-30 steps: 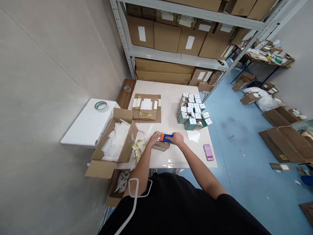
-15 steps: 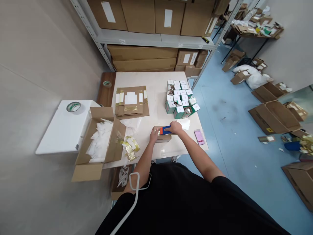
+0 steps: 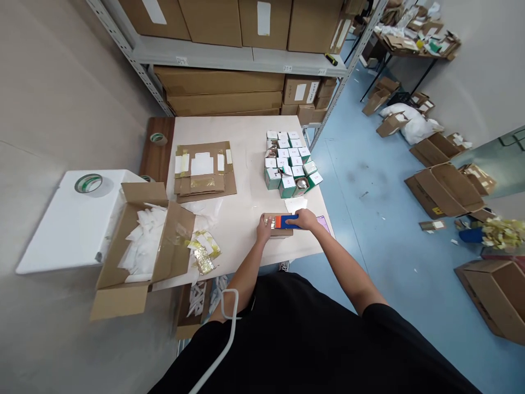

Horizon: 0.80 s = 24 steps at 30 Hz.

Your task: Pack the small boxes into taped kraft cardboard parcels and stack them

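Note:
A small brown cardboard box point(image 3: 279, 232) lies near the front edge of the white table point(image 3: 250, 137). My left hand point(image 3: 264, 228) grips the box's left end, fingers curled over it. My right hand point(image 3: 303, 220) is closed on a blue and orange tape dispenser point(image 3: 284, 221) pressed on top of the box. A strip of gold tape shows on the box by my left hand. A pink phone point(image 3: 322, 223) lies partly hidden behind my right wrist.
Several small green and white boxes point(image 3: 289, 163) are stacked at the table's right. Flattened cardboard point(image 3: 204, 171) lies mid-table. An open carton of white bags point(image 3: 143, 243) sits left, tape rolls point(image 3: 88, 183) beyond. Shelves of cartons point(image 3: 223, 60) stand behind; boxes litter the blue floor point(image 3: 443, 186).
The view has tilted down and shifted. My hands stay on the box, and the dispenser has slid a little towards the box's right end.

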Each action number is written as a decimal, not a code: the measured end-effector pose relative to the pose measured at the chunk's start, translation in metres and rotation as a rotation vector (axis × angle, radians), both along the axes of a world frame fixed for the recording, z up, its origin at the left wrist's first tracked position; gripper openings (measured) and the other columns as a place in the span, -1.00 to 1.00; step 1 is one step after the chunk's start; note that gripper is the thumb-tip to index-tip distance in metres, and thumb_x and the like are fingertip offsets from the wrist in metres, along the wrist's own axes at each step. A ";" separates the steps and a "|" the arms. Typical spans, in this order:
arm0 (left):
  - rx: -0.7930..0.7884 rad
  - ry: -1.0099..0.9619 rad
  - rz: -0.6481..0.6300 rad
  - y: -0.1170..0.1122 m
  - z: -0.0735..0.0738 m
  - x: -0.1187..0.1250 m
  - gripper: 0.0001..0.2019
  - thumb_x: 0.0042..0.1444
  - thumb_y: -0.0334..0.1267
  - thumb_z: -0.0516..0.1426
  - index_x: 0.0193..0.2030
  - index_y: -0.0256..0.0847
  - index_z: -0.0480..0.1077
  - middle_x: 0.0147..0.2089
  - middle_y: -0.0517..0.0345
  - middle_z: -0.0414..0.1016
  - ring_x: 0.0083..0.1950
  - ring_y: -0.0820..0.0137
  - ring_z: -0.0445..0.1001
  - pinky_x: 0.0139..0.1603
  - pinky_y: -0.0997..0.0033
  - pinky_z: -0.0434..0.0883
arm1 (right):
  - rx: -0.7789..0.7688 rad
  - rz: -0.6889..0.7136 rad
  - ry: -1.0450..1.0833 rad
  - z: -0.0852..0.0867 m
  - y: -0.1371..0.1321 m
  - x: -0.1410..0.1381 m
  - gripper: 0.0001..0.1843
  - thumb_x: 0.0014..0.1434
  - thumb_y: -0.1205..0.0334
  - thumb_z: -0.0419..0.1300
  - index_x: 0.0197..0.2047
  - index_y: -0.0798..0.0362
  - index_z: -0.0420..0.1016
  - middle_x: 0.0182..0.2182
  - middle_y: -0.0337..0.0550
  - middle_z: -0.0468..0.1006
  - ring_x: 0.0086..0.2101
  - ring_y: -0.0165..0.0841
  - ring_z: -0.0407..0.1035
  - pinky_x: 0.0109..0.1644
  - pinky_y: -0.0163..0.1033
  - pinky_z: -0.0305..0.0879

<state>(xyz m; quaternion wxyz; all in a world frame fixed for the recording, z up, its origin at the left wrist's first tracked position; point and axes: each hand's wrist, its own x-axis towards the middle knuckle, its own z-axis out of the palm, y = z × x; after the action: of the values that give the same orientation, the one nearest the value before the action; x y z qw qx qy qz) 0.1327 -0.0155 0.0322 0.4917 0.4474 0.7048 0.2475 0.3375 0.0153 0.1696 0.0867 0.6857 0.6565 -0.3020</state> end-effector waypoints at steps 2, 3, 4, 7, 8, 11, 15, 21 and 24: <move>0.002 -0.013 -0.013 0.000 0.000 0.006 -0.28 0.43 0.20 -0.05 0.55 -0.22 0.09 0.37 -0.11 0.46 0.36 0.07 0.45 0.32 0.16 0.38 | 0.000 -0.008 0.004 -0.001 -0.002 0.009 -0.36 0.09 -0.44 0.33 -0.27 0.04 0.65 -0.27 -0.02 0.67 -0.28 -0.24 0.51 -0.39 -0.28 0.12; 0.001 -0.019 -0.013 0.000 0.000 0.007 -0.27 0.42 0.21 -0.05 0.54 -0.21 0.09 0.36 -0.11 0.47 0.35 0.07 0.46 0.32 0.16 0.39 | 0.001 -0.014 0.002 -0.001 -0.004 0.013 -0.36 0.09 -0.44 0.33 -0.28 0.04 0.65 -0.28 -0.02 0.66 -0.29 -0.24 0.51 -0.40 -0.28 0.11; 0.001 -0.024 -0.009 0.001 -0.001 0.007 -0.27 0.42 0.23 -0.05 0.54 -0.20 0.10 0.35 -0.11 0.48 0.33 0.07 0.48 0.31 0.16 0.40 | 0.003 -0.023 -0.003 -0.001 -0.005 0.017 -0.37 0.09 -0.44 0.33 -0.29 0.04 0.64 -0.30 -0.03 0.66 -0.29 -0.24 0.51 -0.41 -0.28 0.10; -0.011 -0.023 0.000 0.002 -0.004 0.005 -0.26 0.40 0.26 -0.05 0.53 -0.17 0.11 0.33 -0.09 0.50 0.30 0.08 0.51 0.29 0.16 0.41 | 0.023 -0.054 -0.030 -0.002 -0.007 0.032 -0.40 0.09 -0.41 0.34 -0.35 0.03 0.63 -0.33 -0.04 0.65 -0.30 -0.24 0.50 -0.41 -0.27 0.09; -0.014 -0.023 -0.001 0.003 -0.004 0.004 -0.26 0.40 0.26 -0.04 0.53 -0.16 0.12 0.33 -0.08 0.51 0.29 0.08 0.51 0.29 0.17 0.41 | 0.029 -0.065 -0.038 -0.003 -0.008 0.038 -0.41 0.08 -0.41 0.34 -0.37 0.02 0.62 -0.33 -0.05 0.65 -0.29 -0.24 0.50 -0.40 -0.27 0.08; -0.014 -0.028 0.003 0.005 -0.006 0.001 -0.29 0.40 0.23 -0.02 0.52 -0.15 0.14 0.33 -0.06 0.51 0.30 0.09 0.51 0.31 0.17 0.39 | 0.025 -0.078 -0.038 -0.004 -0.009 0.058 -0.42 0.07 -0.41 0.35 -0.41 0.01 0.59 -0.35 -0.08 0.64 -0.30 -0.25 0.49 -0.40 -0.28 0.07; -0.015 -0.030 0.001 0.008 -0.007 -0.002 -0.31 0.40 0.19 0.00 0.51 -0.16 0.16 0.34 -0.08 0.49 0.32 0.06 0.48 0.32 0.15 0.38 | 0.018 -0.111 -0.034 -0.005 -0.015 0.088 -0.44 0.09 -0.36 0.35 -0.43 0.02 0.56 -0.39 -0.08 0.63 -0.35 -0.26 0.48 -0.41 -0.27 0.05; 0.002 -0.012 -0.017 0.017 -0.012 -0.007 -0.31 0.40 0.19 -0.01 0.51 -0.16 0.17 0.33 -0.10 0.50 0.35 0.05 0.47 0.32 0.13 0.38 | -0.001 -0.217 -0.057 -0.013 -0.028 0.109 -0.44 0.09 -0.36 0.35 -0.40 0.03 0.58 -0.39 -0.06 0.63 -0.37 -0.25 0.48 -0.42 -0.26 0.04; 0.008 0.002 -0.021 0.024 -0.015 -0.017 -0.35 0.40 0.18 0.00 0.47 -0.17 0.23 0.34 -0.09 0.50 0.36 0.07 0.45 0.36 0.14 0.36 | 0.032 -0.235 -0.051 -0.022 -0.029 0.095 -0.46 0.11 -0.34 0.35 -0.39 0.03 0.58 -0.36 -0.04 0.65 -0.33 -0.23 0.50 -0.42 -0.27 0.04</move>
<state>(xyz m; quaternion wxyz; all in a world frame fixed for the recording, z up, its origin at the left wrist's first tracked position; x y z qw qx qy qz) 0.1161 0.0090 0.0173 0.4916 0.4571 0.6996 0.2448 0.4326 -0.0134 0.1471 0.0563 0.7667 0.5739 -0.2823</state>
